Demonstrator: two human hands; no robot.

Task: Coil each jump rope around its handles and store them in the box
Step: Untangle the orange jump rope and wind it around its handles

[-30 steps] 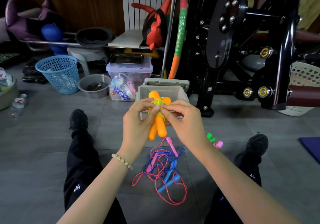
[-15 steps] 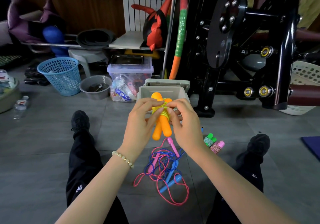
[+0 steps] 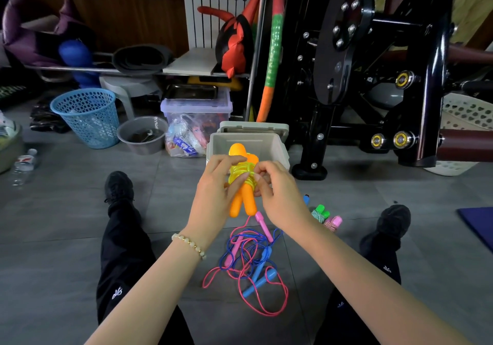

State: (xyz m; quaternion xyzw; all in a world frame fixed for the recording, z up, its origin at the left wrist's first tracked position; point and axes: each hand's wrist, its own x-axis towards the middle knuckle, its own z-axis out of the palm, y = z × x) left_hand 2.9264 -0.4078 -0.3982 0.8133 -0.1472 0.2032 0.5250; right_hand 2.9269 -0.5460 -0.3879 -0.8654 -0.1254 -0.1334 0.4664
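My left hand (image 3: 213, 192) grips the two orange handles (image 3: 246, 200), held upright side by side. My right hand (image 3: 280, 192) pinches the yellow rope (image 3: 240, 171) coiled around their upper half. The bundle is in the air in front of the open grey box (image 3: 272, 147); below it, a pink rope (image 3: 266, 310) and a blue rope (image 3: 258, 280) lie tangled on the floor between my legs.

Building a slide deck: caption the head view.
Left hand and right hand wrap yellow cord round orange handles in front of the box.
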